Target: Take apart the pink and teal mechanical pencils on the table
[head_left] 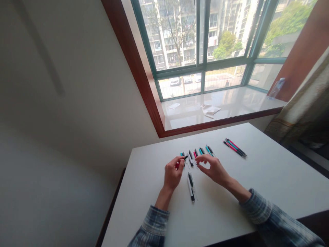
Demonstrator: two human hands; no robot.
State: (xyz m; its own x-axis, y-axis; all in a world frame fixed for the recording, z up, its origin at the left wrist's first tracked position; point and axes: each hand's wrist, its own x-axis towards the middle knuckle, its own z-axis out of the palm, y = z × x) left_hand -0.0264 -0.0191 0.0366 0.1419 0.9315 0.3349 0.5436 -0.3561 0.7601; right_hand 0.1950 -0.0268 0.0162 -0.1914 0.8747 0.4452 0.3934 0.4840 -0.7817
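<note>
Pinching a red-and-black pen (185, 157) between thumb and fingers, the left hand (174, 173) half closed above a white table (231, 209), dark end of the pen pointing right. Right hand (212, 168) empty, part open, fingers curved, just beside a row of loose pens (202, 151) in teal, pink and black, lying side by side on the table. Two black-and-white pens (191, 187) lie together just below the hands, between the forearms. A bundle of pink, teal and black pens (234, 148) lies further right, well apart from the row. Beyond the table, a white cloth (210, 110) on the window sill (226, 120), a clear plastic bottle (277, 88) at the sill's right end. Plaid sleeves (154, 223) on both forearms.
</note>
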